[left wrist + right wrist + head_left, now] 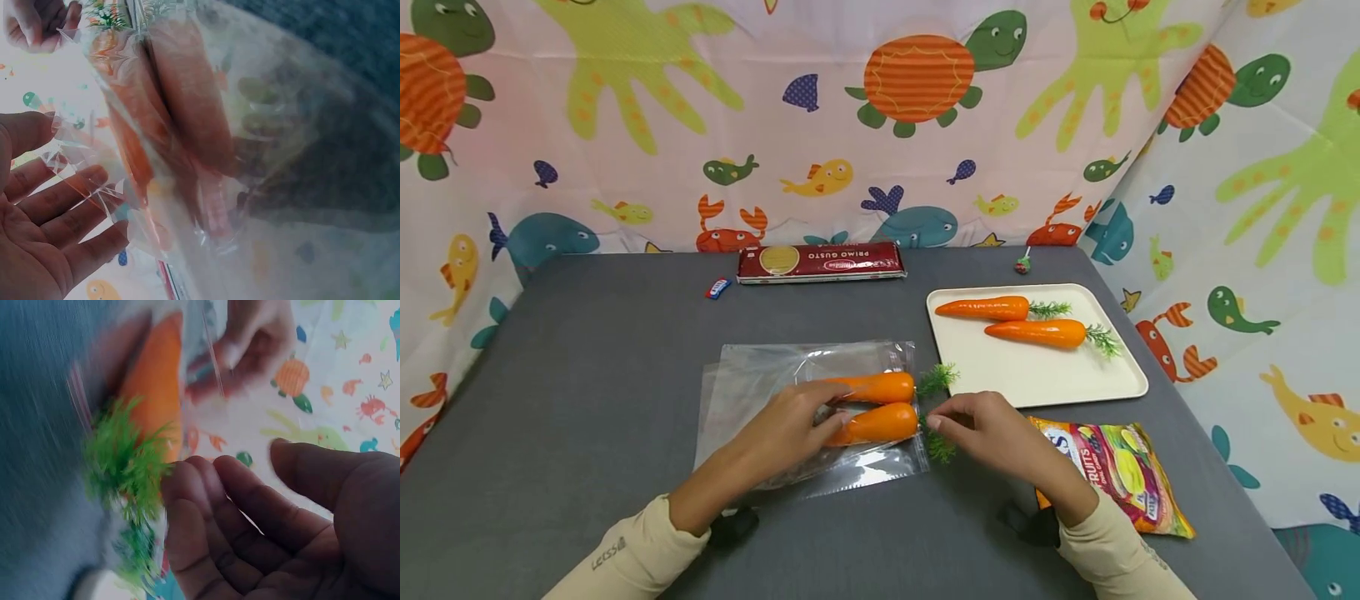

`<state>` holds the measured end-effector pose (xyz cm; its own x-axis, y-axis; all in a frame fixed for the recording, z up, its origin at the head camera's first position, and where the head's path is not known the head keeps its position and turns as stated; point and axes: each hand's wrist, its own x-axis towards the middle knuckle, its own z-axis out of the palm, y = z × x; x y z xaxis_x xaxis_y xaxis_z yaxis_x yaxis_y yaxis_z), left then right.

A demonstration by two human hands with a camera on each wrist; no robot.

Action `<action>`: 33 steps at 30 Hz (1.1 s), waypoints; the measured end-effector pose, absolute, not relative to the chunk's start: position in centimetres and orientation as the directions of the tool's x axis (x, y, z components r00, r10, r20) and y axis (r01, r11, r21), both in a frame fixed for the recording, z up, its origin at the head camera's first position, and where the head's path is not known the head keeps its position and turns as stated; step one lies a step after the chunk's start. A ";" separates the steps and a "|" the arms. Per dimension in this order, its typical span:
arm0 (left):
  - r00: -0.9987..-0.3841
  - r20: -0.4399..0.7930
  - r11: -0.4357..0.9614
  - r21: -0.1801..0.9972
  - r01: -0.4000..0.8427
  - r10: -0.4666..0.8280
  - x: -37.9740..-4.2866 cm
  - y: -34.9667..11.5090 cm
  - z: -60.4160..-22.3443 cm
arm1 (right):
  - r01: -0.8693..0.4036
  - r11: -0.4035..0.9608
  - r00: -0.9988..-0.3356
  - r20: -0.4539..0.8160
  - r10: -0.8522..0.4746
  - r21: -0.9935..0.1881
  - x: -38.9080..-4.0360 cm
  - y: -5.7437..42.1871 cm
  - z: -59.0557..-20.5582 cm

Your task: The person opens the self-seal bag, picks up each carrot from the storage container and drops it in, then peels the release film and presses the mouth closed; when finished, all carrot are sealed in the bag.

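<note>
Two orange carrots with green tops, an upper one [880, 387] and a lower one [883, 423], lie side by side at the right end of a clear plastic bag [775, 367]. Their bodies show through film in the left wrist view, while the green tops stick out past the bag's right edge. Over the bag, my left hand [793, 425] touches the film, thumb and fingers apart, by the carrots' left parts. My right hand [988, 433] is beside the lower green top [128, 456], its fingers loosely bent and the thumb apart, with nothing gripped.
A cream tray [992, 375] at the right holds two more carrots [1037, 333]. A colourful candy packet [1120, 475] lies by my right forearm. Farther back are a dark red packet [820, 262], a small wrapped candy [718, 288] and a lollipop [1022, 265]. A printed curtain [850, 83] hangs behind.
</note>
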<state>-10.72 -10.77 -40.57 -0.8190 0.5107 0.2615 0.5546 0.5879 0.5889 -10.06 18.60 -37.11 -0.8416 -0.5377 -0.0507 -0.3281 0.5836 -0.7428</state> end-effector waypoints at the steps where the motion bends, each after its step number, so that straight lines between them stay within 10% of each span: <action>1: -0.818 0.260 0.587 0.589 0.556 0.513 -10.7 -10.8 -40.6 | -0.331 0.572 -0.838 -0.045 -0.544 -0.750 -9.7 18.5 -37.2; 20: -0.810 0.177 0.637 0.534 0.556 0.559 -11.2 -11.0 -39.0 | -0.119 0.640 -0.833 -0.274 -0.480 -0.759 -8.2 17.6 -39.2; 33: -0.823 0.063 0.651 0.578 0.491 0.564 -19.3 -8.7 -37.1 | 0.013 0.521 -0.810 -0.314 -0.495 -0.853 -8.0 17.4 -39.9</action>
